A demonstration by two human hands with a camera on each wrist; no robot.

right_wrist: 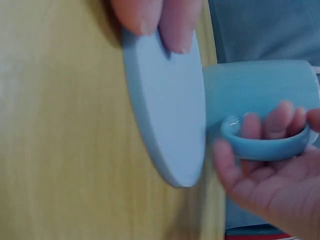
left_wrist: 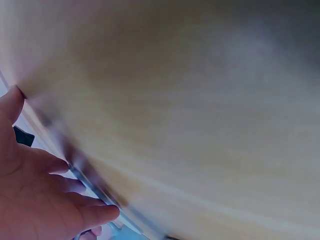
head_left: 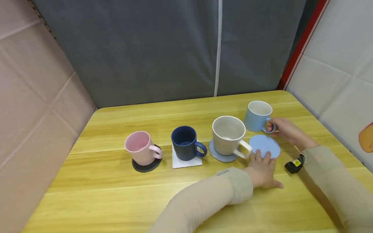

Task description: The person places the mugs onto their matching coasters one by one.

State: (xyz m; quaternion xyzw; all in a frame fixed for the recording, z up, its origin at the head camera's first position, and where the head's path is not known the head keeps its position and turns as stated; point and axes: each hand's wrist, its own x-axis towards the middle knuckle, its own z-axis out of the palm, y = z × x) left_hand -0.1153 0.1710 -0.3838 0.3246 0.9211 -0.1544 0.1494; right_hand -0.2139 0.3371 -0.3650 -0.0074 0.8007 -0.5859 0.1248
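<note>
A light blue mug [head_left: 253, 119] stands toward the back right of the table, and my right hand [head_left: 287, 131] grips its handle. In the right wrist view, fingers [right_wrist: 275, 122] of that hand pass through the mug's handle [right_wrist: 265, 148]. Just in front of the mug lies a round pale blue coaster [head_left: 264, 145]. My left hand [head_left: 263, 171] is spread flat, its fingertips resting on the coaster's near edge. The left wrist view shows the left hand [left_wrist: 45, 195] with fingers extended over the tabletop.
Left of the coaster, a cream mug [head_left: 225, 142] stands on a grey coaster [head_left: 221, 158]. Further left are a navy mug [head_left: 183, 149] on a white square coaster [head_left: 186, 164] and a pink mug [head_left: 141, 152] on a black coaster [head_left: 147, 167]. A grey curtain [head_left: 157, 51] hangs behind the table.
</note>
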